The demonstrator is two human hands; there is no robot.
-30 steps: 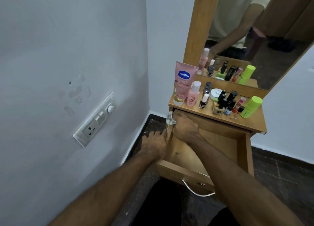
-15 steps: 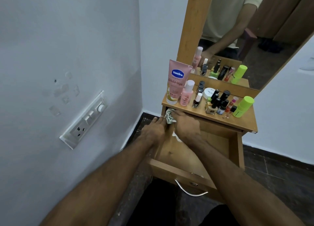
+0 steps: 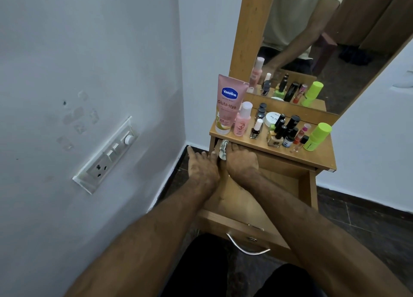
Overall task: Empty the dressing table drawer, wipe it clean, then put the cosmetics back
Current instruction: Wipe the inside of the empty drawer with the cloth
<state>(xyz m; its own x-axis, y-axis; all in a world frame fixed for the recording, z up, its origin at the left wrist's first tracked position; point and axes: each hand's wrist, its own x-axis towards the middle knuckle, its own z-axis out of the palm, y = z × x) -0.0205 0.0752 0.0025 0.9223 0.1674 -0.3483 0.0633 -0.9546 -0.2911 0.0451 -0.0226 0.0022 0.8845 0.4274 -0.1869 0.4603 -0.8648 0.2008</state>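
Wiping was the step in hand. Seen from a head-worn camera, a wooden drawer [image 3: 257,198] stood pulled out from a small dressing table [image 3: 321,160], and nothing showed on its visible floor. The right hand [image 3: 242,162] reached into the drawer's far left corner, its fingers curled around a small pale cloth [image 3: 223,150] bunched against the left side wall, just under the tabletop's edge. The left hand [image 3: 202,169] rested on that wall's top rim, fingers straight and spread, holding nothing. On the tabletop stood the cosmetics: a pink Vaseline tube [image 3: 228,104], a small pink bottle [image 3: 242,122], dark nail polish bottles [image 3: 282,129] and a lime green container [image 3: 317,136], all upright and close together.

Judging from this, the next move called for drawing the cloth along the remaining walls and floor, then returning the bottles.
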